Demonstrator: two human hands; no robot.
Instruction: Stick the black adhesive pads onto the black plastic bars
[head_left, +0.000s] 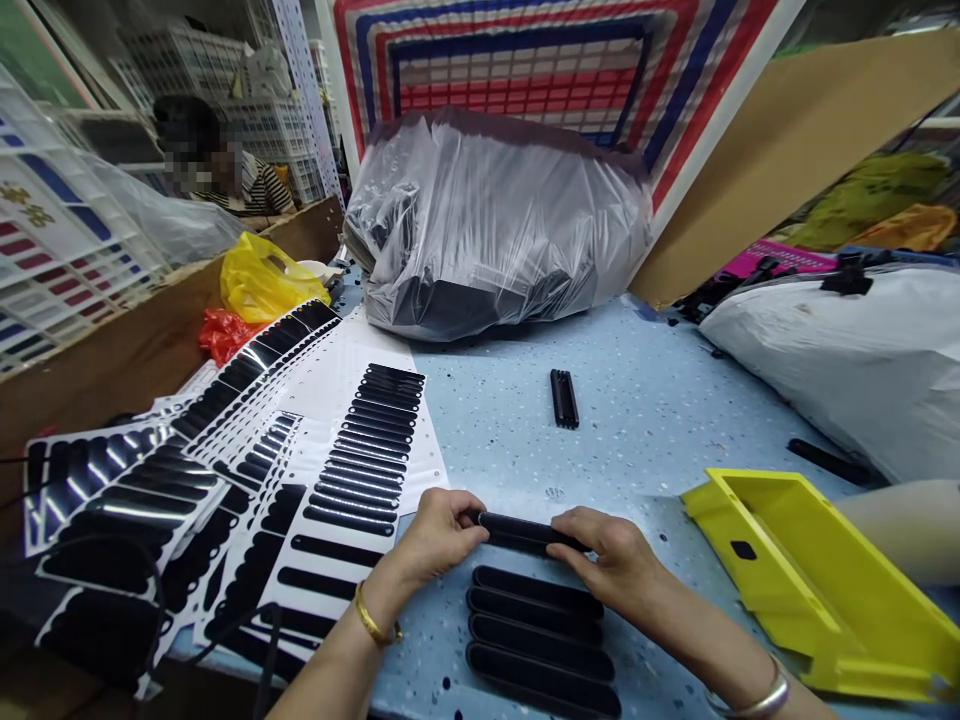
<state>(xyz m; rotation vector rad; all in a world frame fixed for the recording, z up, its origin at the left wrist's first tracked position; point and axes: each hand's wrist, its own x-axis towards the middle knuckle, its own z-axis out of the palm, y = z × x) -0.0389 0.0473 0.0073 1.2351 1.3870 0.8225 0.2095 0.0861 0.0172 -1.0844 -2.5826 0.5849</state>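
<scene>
My left hand (442,530) pinches the left end of a long black piece with rounded ends (517,532). The fingers of my right hand (611,555) close on its other end, so it lies level between both hands just above the table. Below it, several like black pieces (541,630) lie side by side in a stack of rows. Left of my left hand is a white sheet of black rounded stickers (367,455), with bare backing between the lower ones. More sticker sheets (135,500) overlap at the far left.
A small black part (564,398) lies on the speckled blue table (480,420). A large plastic-wrapped bundle (502,230) stands at the back. On the right are a yellow bin (825,590) and a white bag (847,350). A person (225,165) sits at the back left.
</scene>
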